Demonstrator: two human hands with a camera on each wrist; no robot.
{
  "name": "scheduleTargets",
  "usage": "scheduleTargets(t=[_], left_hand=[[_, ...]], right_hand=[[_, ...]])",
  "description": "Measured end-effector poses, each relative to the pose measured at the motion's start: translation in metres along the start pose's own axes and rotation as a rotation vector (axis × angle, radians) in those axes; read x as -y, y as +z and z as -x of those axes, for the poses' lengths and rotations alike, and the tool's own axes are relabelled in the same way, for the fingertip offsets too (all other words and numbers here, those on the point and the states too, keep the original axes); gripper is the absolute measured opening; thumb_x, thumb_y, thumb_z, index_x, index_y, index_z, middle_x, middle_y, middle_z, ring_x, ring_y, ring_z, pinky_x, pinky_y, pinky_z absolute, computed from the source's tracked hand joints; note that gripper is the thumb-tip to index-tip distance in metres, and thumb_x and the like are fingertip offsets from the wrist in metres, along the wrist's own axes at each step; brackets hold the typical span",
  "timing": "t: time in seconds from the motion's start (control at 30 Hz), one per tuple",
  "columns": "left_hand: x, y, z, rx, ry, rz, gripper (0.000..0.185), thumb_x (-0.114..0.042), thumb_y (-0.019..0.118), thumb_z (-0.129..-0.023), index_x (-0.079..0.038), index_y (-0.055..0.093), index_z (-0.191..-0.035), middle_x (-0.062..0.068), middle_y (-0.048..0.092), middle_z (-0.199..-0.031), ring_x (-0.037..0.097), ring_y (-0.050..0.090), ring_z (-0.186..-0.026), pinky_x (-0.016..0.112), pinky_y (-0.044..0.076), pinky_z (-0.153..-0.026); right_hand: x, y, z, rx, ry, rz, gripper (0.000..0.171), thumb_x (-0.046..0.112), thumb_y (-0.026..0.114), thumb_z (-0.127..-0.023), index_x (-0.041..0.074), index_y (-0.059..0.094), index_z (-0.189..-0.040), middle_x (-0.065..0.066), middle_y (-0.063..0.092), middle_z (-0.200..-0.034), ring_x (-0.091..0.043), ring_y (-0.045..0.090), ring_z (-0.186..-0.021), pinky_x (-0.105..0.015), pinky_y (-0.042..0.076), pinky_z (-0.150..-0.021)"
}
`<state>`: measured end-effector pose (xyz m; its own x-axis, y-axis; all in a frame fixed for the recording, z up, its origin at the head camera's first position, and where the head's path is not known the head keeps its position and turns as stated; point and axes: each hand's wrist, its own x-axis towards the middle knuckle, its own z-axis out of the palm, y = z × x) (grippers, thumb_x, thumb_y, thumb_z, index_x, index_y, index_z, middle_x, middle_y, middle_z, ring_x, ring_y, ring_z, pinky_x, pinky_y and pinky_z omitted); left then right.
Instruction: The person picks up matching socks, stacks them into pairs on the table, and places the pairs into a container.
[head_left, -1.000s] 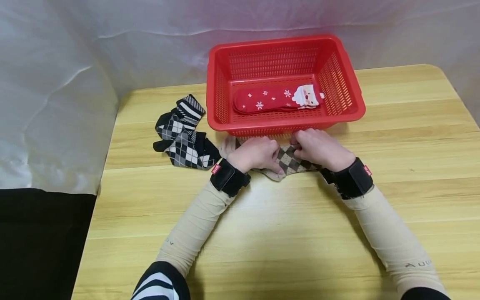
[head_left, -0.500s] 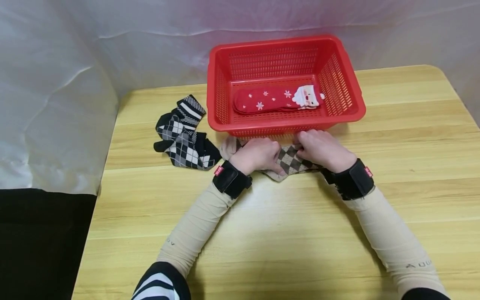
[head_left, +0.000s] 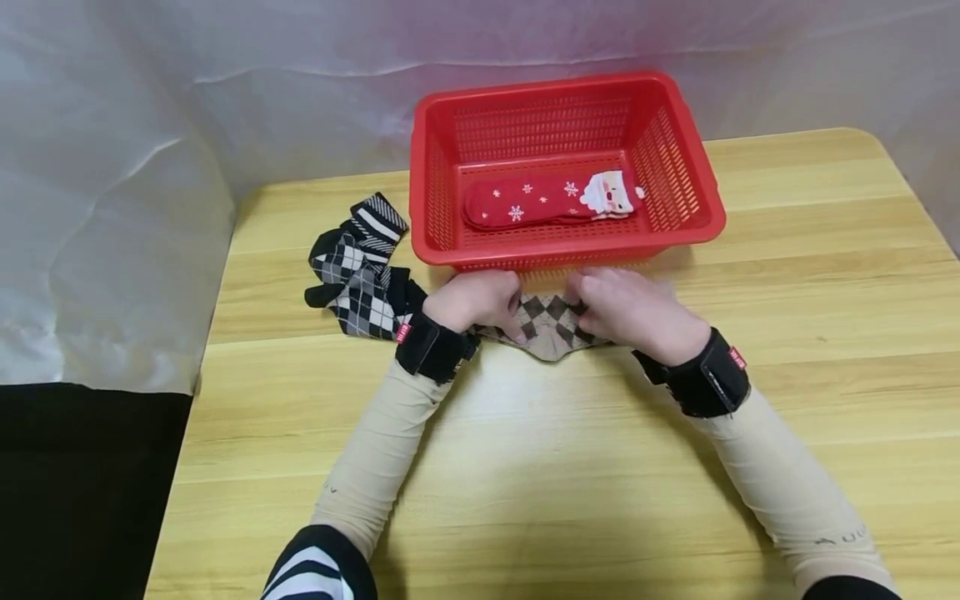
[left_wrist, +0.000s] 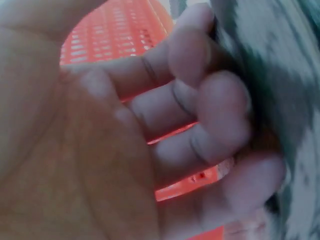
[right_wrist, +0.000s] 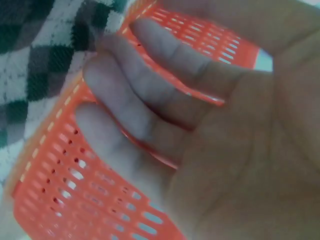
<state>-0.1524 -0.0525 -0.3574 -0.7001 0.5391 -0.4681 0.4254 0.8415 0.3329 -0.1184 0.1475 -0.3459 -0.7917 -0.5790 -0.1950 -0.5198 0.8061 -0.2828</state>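
A: What lies farthest left on the desk (head_left: 570, 467)?

B: A heap of black-and-white argyle socks (head_left: 360, 279), just beside the left hand (head_left: 476, 302).

A: And that hand?

B: Its fingers (left_wrist: 220, 115) curl onto the brown argyle sock (head_left: 551, 323), gripping its left part. The sock lies flat on the desk, just in front of the red basket (head_left: 678, 229).

A: The right hand (head_left: 630, 304)?

B: It grips the same sock's right part, fingers (right_wrist: 130, 110) bent, the basket's wall close behind them.

A: Anything in the basket?

B: A red Santa sock (head_left: 543, 198), lying flat on its floor.
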Motion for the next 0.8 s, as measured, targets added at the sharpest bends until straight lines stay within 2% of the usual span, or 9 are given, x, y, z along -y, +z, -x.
scheduleTargets(t=[0.07, 0.17, 0.27, 0.43, 0.53, 0.63, 0.8], left_hand=[[0.002, 0.0, 0.0, 0.006, -0.015, 0.01, 0.038, -0.034, 0.087, -0.073, -0.017, 0.054, -0.067, -0.005, 0.051, -0.063, 0.012, 0.05, -0.063, 0.023, 0.036, -0.058], [0.003, 0.0, 0.001, 0.007, -0.024, 0.038, 0.034, -0.03, 0.088, -0.072, -0.015, 0.057, -0.071, -0.003, 0.054, -0.066, 0.013, 0.051, -0.064, 0.024, 0.036, -0.058], [0.005, 0.0, 0.002, -0.004, -0.037, 0.078, 0.033, -0.027, 0.089, -0.071, -0.012, 0.061, -0.083, -0.003, 0.053, -0.071, 0.014, 0.05, -0.068, 0.024, 0.037, -0.06], [0.008, -0.004, 0.003, 0.04, -0.167, 0.208, 0.04, -0.022, 0.087, -0.073, -0.009, 0.062, -0.101, 0.0, 0.049, -0.067, 0.014, 0.049, -0.057, 0.023, 0.04, -0.05], [0.009, -0.005, 0.003, 0.059, -0.223, 0.267, 0.048, -0.021, 0.086, -0.075, -0.008, 0.058, -0.111, 0.002, 0.051, -0.07, 0.016, 0.05, -0.05, 0.023, 0.042, -0.045], [0.011, -0.005, 0.003, 0.064, -0.225, 0.279, 0.052, -0.02, 0.086, -0.075, -0.008, 0.056, -0.116, 0.001, 0.051, -0.077, 0.015, 0.049, -0.049, 0.022, 0.043, -0.045], [0.014, -0.005, 0.003, 0.081, -0.185, 0.265, 0.04, -0.02, 0.083, -0.078, -0.007, 0.06, -0.108, 0.0, 0.047, -0.064, 0.014, 0.047, -0.048, 0.023, 0.041, -0.045]], right_hand=[[0.001, 0.001, -0.002, 0.068, 0.03, -0.039, 0.012, 0.009, 0.074, -0.083, 0.007, 0.063, -0.085, -0.004, 0.06, -0.074, -0.018, 0.055, -0.067, -0.029, 0.043, -0.059], [0.0, 0.004, -0.004, 0.157, 0.079, -0.058, 0.021, 0.018, 0.079, -0.082, 0.01, 0.059, -0.079, 0.0, 0.052, -0.069, -0.016, 0.05, -0.065, -0.027, 0.036, -0.058], [-0.003, 0.006, -0.004, 0.204, 0.123, -0.072, 0.028, 0.022, 0.081, -0.08, 0.01, 0.056, -0.077, -0.001, 0.049, -0.068, -0.017, 0.048, -0.066, -0.028, 0.033, -0.059], [-0.009, 0.007, -0.004, 0.234, 0.168, -0.119, 0.03, 0.026, 0.082, -0.079, 0.009, 0.057, -0.079, -0.002, 0.052, -0.071, -0.018, 0.049, -0.068, -0.028, 0.035, -0.061], [-0.012, 0.005, -0.004, 0.244, 0.185, -0.149, 0.031, 0.027, 0.082, -0.079, 0.008, 0.059, -0.081, -0.003, 0.054, -0.073, -0.018, 0.05, -0.07, -0.028, 0.036, -0.062], [-0.016, 0.003, -0.003, 0.249, 0.207, -0.151, 0.033, 0.03, 0.084, -0.077, 0.008, 0.06, -0.082, -0.003, 0.055, -0.074, -0.019, 0.051, -0.072, -0.028, 0.037, -0.062], [-0.02, 0.0, -0.001, 0.26, 0.216, -0.131, 0.035, 0.033, 0.085, -0.074, 0.01, 0.06, -0.079, -0.002, 0.055, -0.072, -0.017, 0.051, -0.07, -0.028, 0.036, -0.06]])
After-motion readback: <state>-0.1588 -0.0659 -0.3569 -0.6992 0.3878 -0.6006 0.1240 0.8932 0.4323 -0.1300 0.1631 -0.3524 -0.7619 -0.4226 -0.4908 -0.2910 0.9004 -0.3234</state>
